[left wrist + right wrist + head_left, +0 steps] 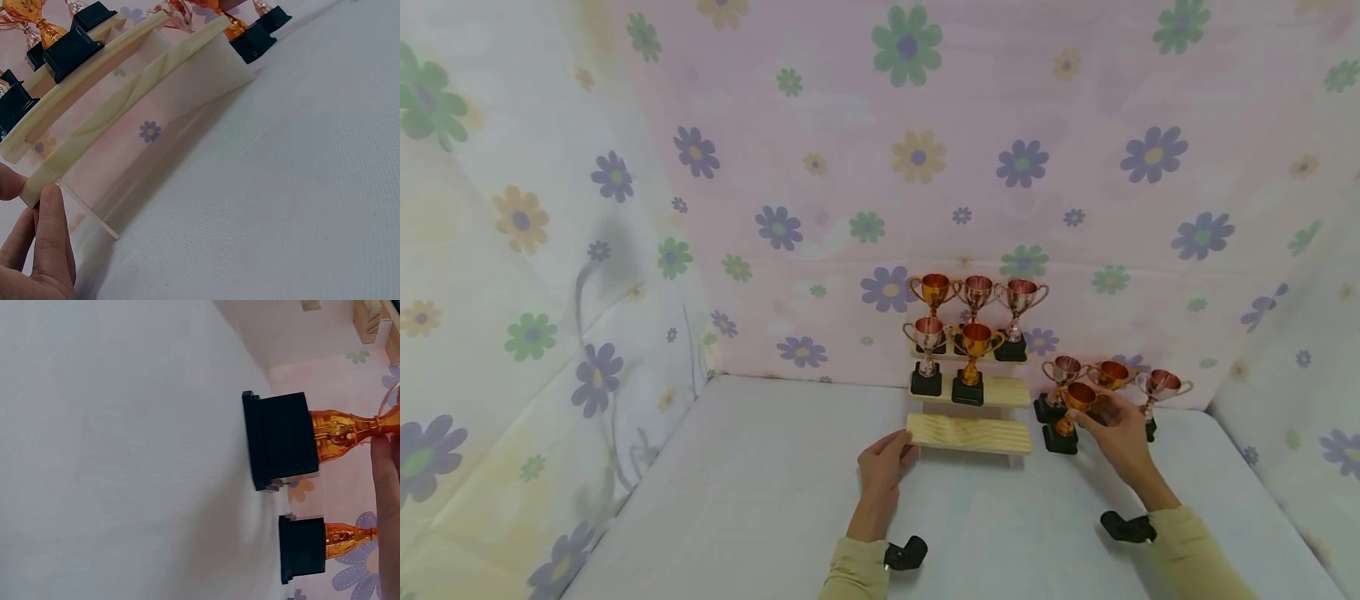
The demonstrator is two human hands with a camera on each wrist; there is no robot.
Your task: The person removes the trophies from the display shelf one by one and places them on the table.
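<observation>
My left hand (882, 468) pinches the left end of the lowest step of a wooden tiered stand (970, 432), thumb above and fingers beneath in the left wrist view. With my right hand (1122, 440) I hold a small gold trophy cup (1064, 427) by its upper part, right of the stand. Its black base (284, 437) faces the white tabletop in the right wrist view. Two trophies, a silvery-pink cup (928, 335) and a gold cup (976, 343), stand on the middle step. Three more cups, including a gold one (936, 290), line the top step.
Behind my right hand stand another gold trophy (1112, 375) and two silvery-pink trophies (1063, 372), one on either side of it. A white cloth (737, 500) covers the table. Flowered fabric (820, 167) hangs at the back and sides.
</observation>
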